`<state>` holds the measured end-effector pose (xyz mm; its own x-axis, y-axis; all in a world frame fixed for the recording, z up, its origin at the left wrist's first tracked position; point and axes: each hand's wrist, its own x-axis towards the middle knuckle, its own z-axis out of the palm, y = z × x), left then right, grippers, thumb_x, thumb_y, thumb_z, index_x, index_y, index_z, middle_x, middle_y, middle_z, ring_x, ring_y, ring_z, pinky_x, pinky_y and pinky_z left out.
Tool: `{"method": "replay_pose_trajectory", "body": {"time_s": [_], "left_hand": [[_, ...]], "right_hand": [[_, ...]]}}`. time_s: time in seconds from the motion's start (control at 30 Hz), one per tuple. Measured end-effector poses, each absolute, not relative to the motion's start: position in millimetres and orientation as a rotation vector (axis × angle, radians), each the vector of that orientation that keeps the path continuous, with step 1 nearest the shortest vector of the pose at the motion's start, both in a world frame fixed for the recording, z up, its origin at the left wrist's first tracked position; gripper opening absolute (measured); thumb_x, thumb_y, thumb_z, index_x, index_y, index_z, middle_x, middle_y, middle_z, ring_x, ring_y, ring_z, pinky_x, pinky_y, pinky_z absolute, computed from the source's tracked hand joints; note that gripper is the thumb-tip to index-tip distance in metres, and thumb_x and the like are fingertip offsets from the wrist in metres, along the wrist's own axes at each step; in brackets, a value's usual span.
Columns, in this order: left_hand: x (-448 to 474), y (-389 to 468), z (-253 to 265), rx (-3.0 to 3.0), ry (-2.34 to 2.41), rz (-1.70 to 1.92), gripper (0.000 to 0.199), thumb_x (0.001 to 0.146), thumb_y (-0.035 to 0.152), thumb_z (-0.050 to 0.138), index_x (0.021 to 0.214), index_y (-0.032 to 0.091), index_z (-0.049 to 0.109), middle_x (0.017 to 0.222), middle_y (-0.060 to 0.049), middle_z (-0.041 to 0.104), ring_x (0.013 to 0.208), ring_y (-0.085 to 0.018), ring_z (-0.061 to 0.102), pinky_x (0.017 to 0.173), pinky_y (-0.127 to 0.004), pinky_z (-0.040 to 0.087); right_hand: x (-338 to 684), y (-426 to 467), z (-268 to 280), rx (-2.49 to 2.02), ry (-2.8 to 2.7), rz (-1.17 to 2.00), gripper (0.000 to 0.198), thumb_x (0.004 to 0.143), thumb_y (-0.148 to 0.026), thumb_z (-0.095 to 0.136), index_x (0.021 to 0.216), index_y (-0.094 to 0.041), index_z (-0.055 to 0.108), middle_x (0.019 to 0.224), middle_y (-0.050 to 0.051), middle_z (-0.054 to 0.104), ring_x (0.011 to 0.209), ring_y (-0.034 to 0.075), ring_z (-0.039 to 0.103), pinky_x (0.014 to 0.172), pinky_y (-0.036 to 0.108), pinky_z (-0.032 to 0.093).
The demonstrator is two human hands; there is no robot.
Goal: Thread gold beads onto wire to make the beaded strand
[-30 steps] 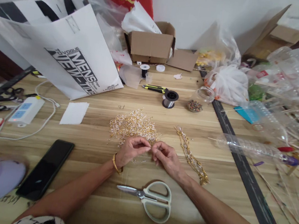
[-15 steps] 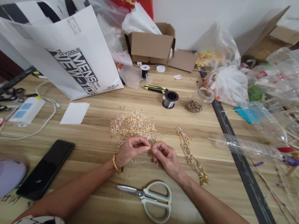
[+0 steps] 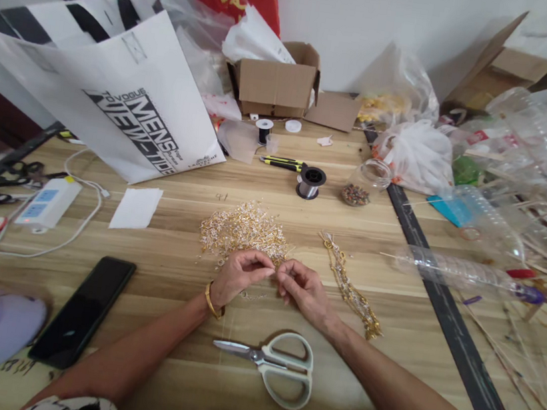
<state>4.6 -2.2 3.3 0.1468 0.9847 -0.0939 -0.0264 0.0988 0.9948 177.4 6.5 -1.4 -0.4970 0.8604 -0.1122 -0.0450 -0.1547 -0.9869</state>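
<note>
My left hand [image 3: 243, 275] and my right hand [image 3: 303, 291] meet fingertip to fingertip at the near edge of a pile of small gold and clear pieces [image 3: 245, 229]. Both are closed in a pinch; what lies between the fingers is too small to make out. A short beaded strand [image 3: 254, 295] shows on the table just below them. To the right of my right hand lies a bundle of gold and silver chains [image 3: 349, 286]. Scissors with pale green handles [image 3: 278, 361] rest in front of my hands, blades pointing left.
A black phone [image 3: 83, 311] and a white power strip [image 3: 49, 204] lie at left, near a large white paper bag [image 3: 160, 103]. Farther back are a wire spool [image 3: 311, 183], a cutter knife [image 3: 281, 163], a bead jar [image 3: 364, 183] and a cardboard box [image 3: 276, 88]. Plastic bottles [image 3: 476, 272] crowd the right.
</note>
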Motion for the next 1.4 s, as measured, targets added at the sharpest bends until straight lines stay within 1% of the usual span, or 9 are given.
{"method": "replay_pose_trajectory", "body": {"time_s": [0.2, 0.6, 0.8, 1.4], "left_hand": [[5.7, -2.2, 5.2, 1.179, 1.123, 1.031, 0.016, 0.069, 0.026, 0.071, 0.072, 0.012, 0.066, 0.074, -0.004, 0.065, 0.072, -0.014, 0.058, 0.070, -0.025, 0.046], [5.3, -1.6, 3.3, 1.185, 1.121, 1.021, 0.012, 0.070, 0.023, 0.070, 0.072, 0.012, 0.067, 0.073, -0.004, 0.065, 0.071, -0.013, 0.058, 0.069, -0.024, 0.045], [5.1, -2.0, 2.6, 1.202, 1.110, 1.020, 0.013, 0.069, 0.023, 0.071, 0.073, 0.012, 0.067, 0.074, -0.004, 0.066, 0.072, -0.014, 0.059, 0.070, -0.025, 0.046], [2.5, -0.3, 0.9, 1.178, 1.150, 1.040, 0.014, 0.067, 0.023, 0.073, 0.072, 0.012, 0.068, 0.072, -0.004, 0.067, 0.068, -0.013, 0.059, 0.067, -0.024, 0.046]], "right_hand": [[177.4, 6.7, -2.5, -0.944, -1.429, 1.739, 0.032, 0.080, -0.048, 0.060, 0.078, -0.017, 0.054, 0.056, -0.004, 0.050, 0.045, 0.007, 0.045, 0.042, 0.018, 0.041], [178.0, 6.9, -2.9, -0.920, -1.409, 1.752, 0.031, 0.081, -0.047, 0.059, 0.079, -0.016, 0.054, 0.057, -0.004, 0.050, 0.047, 0.008, 0.046, 0.044, 0.019, 0.041], [177.8, 6.9, -0.8, -0.938, -1.412, 1.739, 0.031, 0.081, -0.046, 0.060, 0.078, -0.016, 0.054, 0.057, -0.004, 0.050, 0.046, 0.008, 0.046, 0.043, 0.019, 0.041], [177.6, 6.9, -2.0, -0.941, -1.411, 1.730, 0.031, 0.081, -0.046, 0.059, 0.077, -0.016, 0.053, 0.055, -0.004, 0.050, 0.045, 0.007, 0.045, 0.042, 0.018, 0.040]]}}
